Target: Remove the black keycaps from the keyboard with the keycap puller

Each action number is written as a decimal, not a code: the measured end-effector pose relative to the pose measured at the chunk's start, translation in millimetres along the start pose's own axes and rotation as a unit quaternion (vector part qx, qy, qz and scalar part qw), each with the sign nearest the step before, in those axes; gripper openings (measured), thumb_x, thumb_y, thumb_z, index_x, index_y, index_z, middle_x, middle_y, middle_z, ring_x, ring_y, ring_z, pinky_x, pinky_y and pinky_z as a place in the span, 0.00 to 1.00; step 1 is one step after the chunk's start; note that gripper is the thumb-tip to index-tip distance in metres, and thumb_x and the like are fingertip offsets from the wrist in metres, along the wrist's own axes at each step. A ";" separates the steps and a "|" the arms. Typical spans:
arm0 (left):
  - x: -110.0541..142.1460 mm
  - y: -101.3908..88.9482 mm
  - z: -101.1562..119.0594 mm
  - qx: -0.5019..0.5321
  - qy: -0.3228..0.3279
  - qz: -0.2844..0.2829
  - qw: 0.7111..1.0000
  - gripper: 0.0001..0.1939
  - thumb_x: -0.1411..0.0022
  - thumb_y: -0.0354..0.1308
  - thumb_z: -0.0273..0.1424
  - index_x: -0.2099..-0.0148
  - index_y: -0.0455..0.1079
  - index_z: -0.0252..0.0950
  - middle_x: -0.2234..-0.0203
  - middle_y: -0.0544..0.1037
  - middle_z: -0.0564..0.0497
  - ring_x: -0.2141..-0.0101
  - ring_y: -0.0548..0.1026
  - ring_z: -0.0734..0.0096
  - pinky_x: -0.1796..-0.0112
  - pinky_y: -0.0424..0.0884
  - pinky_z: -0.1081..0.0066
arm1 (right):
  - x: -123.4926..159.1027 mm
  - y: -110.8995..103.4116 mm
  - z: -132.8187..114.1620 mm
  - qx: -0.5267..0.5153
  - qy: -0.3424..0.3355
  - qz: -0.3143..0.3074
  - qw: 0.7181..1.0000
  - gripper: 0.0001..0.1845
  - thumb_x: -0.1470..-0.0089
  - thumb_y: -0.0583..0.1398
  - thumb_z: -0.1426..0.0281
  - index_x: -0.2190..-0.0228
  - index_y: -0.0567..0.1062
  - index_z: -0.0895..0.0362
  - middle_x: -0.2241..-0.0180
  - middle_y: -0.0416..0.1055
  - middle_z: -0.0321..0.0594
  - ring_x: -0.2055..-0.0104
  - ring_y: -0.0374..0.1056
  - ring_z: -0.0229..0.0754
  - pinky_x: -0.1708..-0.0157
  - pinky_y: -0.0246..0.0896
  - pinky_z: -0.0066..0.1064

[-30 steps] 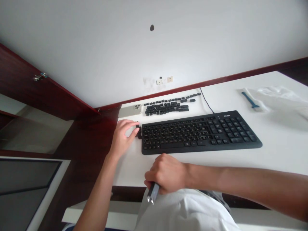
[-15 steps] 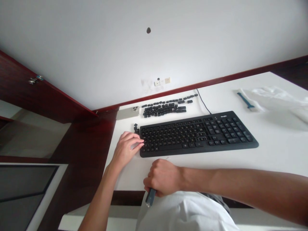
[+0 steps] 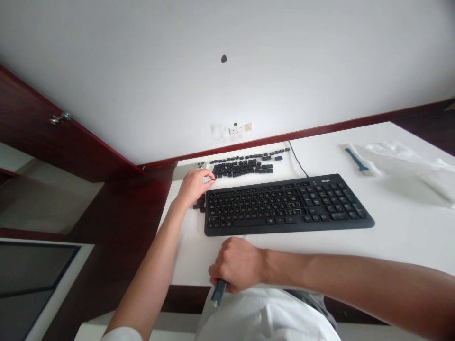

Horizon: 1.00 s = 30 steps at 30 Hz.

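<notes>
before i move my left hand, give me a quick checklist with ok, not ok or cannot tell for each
1. Right hand gripping the tool: ok, fist closed around it.
2. Left hand holding a keycap: cannot tell, fingertips are too small to read, by the left end of the laid-out keycaps.
3. Keyboard flat on the desk: ok.
4. Cable clear of both hands: ok, it runs from the keyboard's far edge.
5. Phone fully in sight: not ok, the left hand partly covers it.
</notes>
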<state>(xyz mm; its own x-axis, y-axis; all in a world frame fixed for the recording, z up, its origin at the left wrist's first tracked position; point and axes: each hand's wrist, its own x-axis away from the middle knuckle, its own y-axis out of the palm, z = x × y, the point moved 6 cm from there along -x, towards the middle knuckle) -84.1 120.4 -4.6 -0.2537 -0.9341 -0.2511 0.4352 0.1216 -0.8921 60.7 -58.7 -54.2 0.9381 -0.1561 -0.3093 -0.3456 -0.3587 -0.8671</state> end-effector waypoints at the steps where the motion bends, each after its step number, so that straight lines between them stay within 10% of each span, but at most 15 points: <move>1: -0.6 3.1 -1.0 -0.004 0.003 -0.004 1.000 0.02 0.37 0.68 0.29 0.61 0.80 0.42 0.61 0.84 0.51 0.57 0.80 0.59 0.51 0.72 0.60 | -0.1 -0.9 0.1 -0.001 0.000 0.002 1.000 0.13 0.42 0.62 0.61 0.75 0.77 0.53 0.79 0.78 0.37 0.79 0.72 0.45 0.79 0.46 0.37; 24: 5.6 16.4 -9.5 0.028 0.010 0.024 0.999 0.02 0.36 0.69 0.30 0.63 0.80 0.40 0.64 0.82 0.51 0.60 0.76 0.63 0.53 0.68 0.64 | -1.9 -0.7 1.1 -0.002 -0.002 -0.017 1.000 0.15 0.40 0.57 0.60 0.75 0.75 0.52 0.78 0.78 0.36 0.79 0.71 0.44 0.78 0.45 0.38; 30: 13.6 -2.6 -0.2 0.030 -0.022 0.053 0.998 0.03 0.34 0.66 0.31 0.60 0.82 0.41 0.71 0.73 0.54 0.67 0.72 0.70 0.62 0.65 0.71 | -6.0 -36.9 6.8 -0.137 0.053 0.009 0.989 0.17 0.40 0.60 0.61 0.79 0.68 0.54 0.82 0.71 0.34 0.80 0.60 0.38 0.78 0.41 0.34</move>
<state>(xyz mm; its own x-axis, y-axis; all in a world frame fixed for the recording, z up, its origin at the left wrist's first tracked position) -88.9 107.5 -5.9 -0.1663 -0.9308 -0.3256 0.5087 0.2019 -0.8369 68.0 -38.3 -22.9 0.9287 -0.2552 -0.2691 -0.3700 -0.5880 -0.7192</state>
